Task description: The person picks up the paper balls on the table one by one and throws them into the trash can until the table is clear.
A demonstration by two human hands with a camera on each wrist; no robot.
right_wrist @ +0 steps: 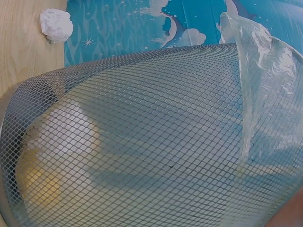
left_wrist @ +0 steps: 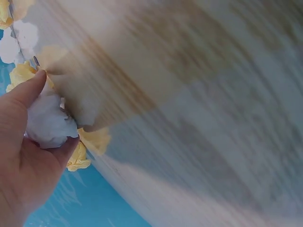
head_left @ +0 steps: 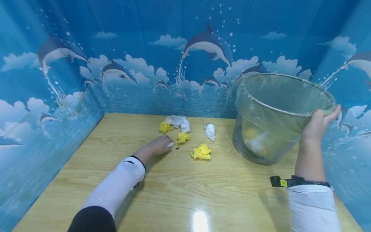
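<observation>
My left hand (head_left: pixel 157 145) pinches a crumpled white paper (left_wrist: pixel 49 120) between thumb and fingers, low over the wooden table. Just beyond it lie crumpled yellow papers, one (head_left: pixel 183 137) close by and another (head_left: pixel 165 127) farther back beside a crumpled white piece (head_left: pixel 180 122). My right hand (head_left: pixel 316 127) grips the near right rim of a mesh wastebasket (right_wrist: pixel 170 156) with a translucent liner (head_left: pixel 278 119) folded over its rim. The basket appears tilted. White and yellow crumpled papers show through its wall, near the bottom. In the right wrist view, only a bit of that hand shows.
On the table (head_left: pixel 162 199) a yellow paper ball (head_left: pixel 201 152) and a white one (head_left: pixel 210 131) lie between my left hand and the basket. A small dark scrap (head_left: pixel 177 148) lies by my left fingertips. A blue dolphin-print curtain (head_left: pixel 136 42) borders the table's back and sides.
</observation>
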